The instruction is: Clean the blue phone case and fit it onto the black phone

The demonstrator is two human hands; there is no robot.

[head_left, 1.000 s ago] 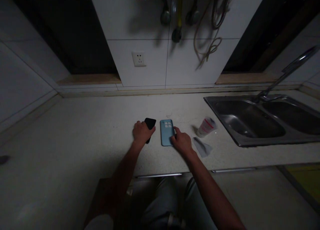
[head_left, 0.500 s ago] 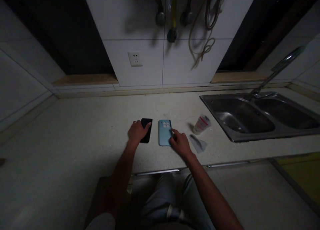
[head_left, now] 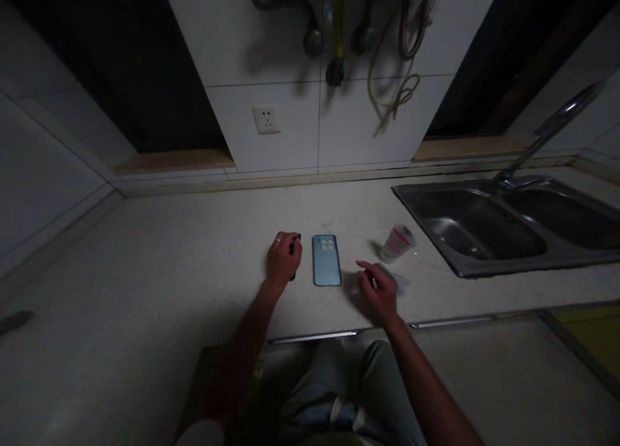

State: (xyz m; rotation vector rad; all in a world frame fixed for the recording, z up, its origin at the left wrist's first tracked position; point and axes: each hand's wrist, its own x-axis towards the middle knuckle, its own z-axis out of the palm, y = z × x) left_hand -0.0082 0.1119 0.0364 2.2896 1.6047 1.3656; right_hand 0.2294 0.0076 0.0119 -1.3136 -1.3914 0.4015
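My left hand [head_left: 283, 263] lies on top of a black phone [head_left: 295, 240] on the pale countertop [head_left: 194, 252], fingers curled over it so that only its far corner shows. A light blue phone case [head_left: 326, 268] lies flat just right of it, camera cut-outs at the far end. My right hand [head_left: 376, 291] hovers to the right of the case, apart from it, fingers loosely spread and holding nothing. It partly covers a small grey wrapper [head_left: 400, 282].
A small white cup with a red band [head_left: 396, 243] stands right of the case. A steel double sink [head_left: 489, 223] with a tap [head_left: 552, 133] fills the right side. A wall socket [head_left: 266, 119] and hanging hoses [head_left: 387, 59] are on the tiled wall behind.
My right hand has lifted off the blue case and moved right, over the wrapper. My left hand has closed further over the black phone.
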